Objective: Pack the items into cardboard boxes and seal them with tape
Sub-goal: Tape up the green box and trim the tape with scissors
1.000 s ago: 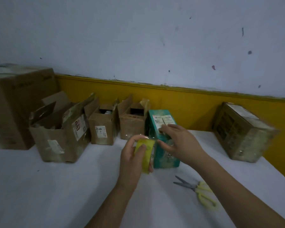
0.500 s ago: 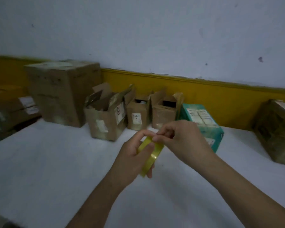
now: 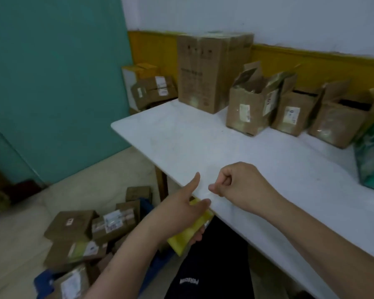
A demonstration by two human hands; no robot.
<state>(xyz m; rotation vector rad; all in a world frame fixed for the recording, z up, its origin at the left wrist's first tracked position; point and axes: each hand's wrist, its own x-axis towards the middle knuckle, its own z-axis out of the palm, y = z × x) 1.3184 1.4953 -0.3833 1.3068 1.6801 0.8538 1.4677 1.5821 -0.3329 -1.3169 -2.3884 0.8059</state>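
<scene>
While the left hand (image 3: 181, 209) holds the tape roll (image 3: 189, 233) just below the near edge of the tabletop (image 3: 203, 143), its grip is curled round the roll from beneath, thumb raised clear; the roll is yellow, seen nearly edge-on, and partly hidden behind the palm. The right hand (image 3: 240, 186) is just beside it over the tabletop's edge, its grip pressed together, thumb against curled forefinger, pinching a faint, clear tape end (image 3: 203, 195) that runs back toward the roll; the other fingers are folded into the palm. Along the far side of the tabletop stand a tall closed box (image 3: 207, 70) and three brown open boxes (image 3: 246, 111) in a row, flaps up, each with a white label on its front; their contents cannot be seen. A teal box (image 3: 371, 160) is cut off by the right border. On the floor, left of the tabletop, lies a heap of sealed, labelled parcels (image 3: 91, 229).
</scene>
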